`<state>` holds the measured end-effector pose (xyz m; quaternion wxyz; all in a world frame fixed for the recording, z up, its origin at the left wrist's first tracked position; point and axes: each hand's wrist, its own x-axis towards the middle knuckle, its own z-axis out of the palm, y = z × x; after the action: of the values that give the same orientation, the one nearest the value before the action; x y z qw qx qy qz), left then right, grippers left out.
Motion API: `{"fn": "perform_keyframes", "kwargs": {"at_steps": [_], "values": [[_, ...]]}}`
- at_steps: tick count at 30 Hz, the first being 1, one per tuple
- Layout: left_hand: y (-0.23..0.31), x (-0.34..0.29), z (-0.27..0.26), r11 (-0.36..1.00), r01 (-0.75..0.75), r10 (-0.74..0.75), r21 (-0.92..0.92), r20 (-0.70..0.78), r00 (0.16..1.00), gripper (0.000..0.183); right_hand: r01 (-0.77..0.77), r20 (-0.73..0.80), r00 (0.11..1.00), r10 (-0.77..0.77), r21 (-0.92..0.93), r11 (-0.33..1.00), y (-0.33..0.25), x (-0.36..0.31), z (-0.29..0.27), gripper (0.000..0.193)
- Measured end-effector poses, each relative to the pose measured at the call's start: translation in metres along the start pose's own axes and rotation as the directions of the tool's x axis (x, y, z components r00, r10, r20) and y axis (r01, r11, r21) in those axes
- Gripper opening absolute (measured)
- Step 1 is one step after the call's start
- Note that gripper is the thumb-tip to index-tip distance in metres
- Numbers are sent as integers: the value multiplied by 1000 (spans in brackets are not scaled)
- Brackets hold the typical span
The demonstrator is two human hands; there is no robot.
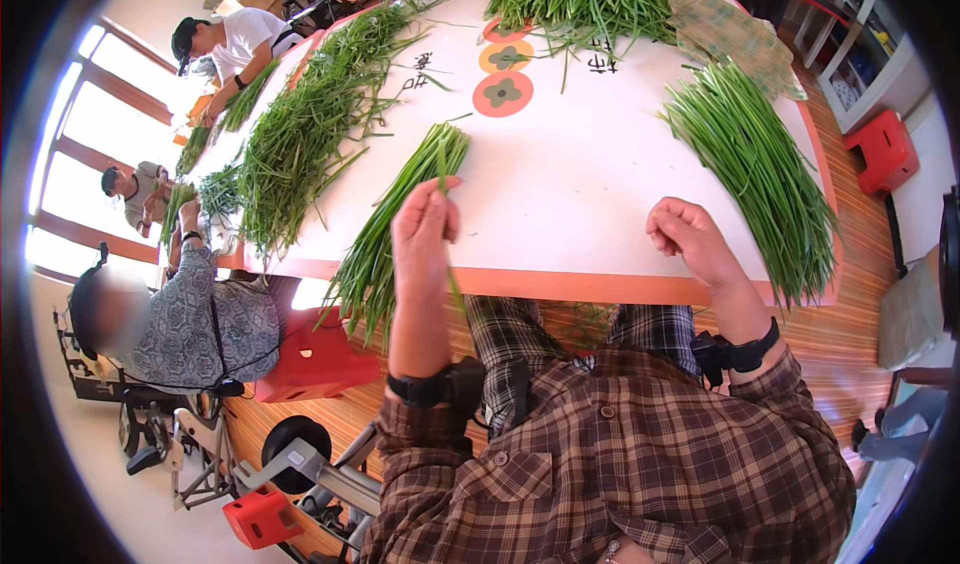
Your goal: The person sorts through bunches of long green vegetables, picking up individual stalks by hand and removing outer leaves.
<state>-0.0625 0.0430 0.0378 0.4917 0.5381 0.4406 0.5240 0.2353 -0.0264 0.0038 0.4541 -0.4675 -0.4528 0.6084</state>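
My left hand (425,219) is closed in a pinch on a thin green chive blade, which sticks up above the fingers and trails below the wrist. Right beside it lies a slim bundle of chives (380,229), its lower ends hanging over the table's near edge. My right hand (688,232) hovers above the tabletop with fingers curled together; whether anything is in them is hidden. To its right rests a larger, neatly aligned bunch of chives (755,174), reaching the near right edge.
A long loose heap of chives (310,124) covers the table's left side, another pile (585,4) the far end. A patterned cloth (735,39) lies at the far right corner. Several people work around the white, orange-edged table (560,194). Red stools (315,354) stand on the floor.
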Motion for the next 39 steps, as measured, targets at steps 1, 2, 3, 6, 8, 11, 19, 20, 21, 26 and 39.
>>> {"fn": "perform_keyframes", "kwargs": {"at_steps": [1,2,3,6,8,11,19,20,21,26,39], "values": [[8,3,-15,962,-69,79,264,-28,996,20,4,2,1000,-4,12,1000,3,3,5,19],[17,7,-26,783,-169,230,598,-26,973,20,4,18,1000,-3,-70,998,5,6,8,18],[26,10,-37,485,-219,367,847,30,930,20,6,36,999,0,-154,988,7,8,13,17],[36,27,-56,138,-176,409,975,106,907,19,49,42,998,-40,-225,973,13,10,17,16],[34,39,-52,49,-136,381,989,108,918,16,76,45,997,-66,-251,965,15,9,17,15],[14,57,-44,-63,-202,379,977,211,901,11,111,40,994,-104,-265,958,19,9,15,15],[-24,75,-34,-108,-208,239,972,228,944,14,208,64,978,-198,-359,910,20,8,19,14],[-22,73,-36,-121,-204,230,971,228,946,16,209,64,978,-200,-357,910,19,8,20,14],[-20,72,-33,-115,-216,229,969,238,944,16,218,61,976,-210,-347,912,20,8,17,14],[18,55,-22,-125,-285,272,950,309,911,26,167,48,986,-161,-354,920,21,8,15,16],[-9,11,93,934,-187,81,305,329,941,23,202,42,979,-200,-364,909,15,7,18,16]]}}
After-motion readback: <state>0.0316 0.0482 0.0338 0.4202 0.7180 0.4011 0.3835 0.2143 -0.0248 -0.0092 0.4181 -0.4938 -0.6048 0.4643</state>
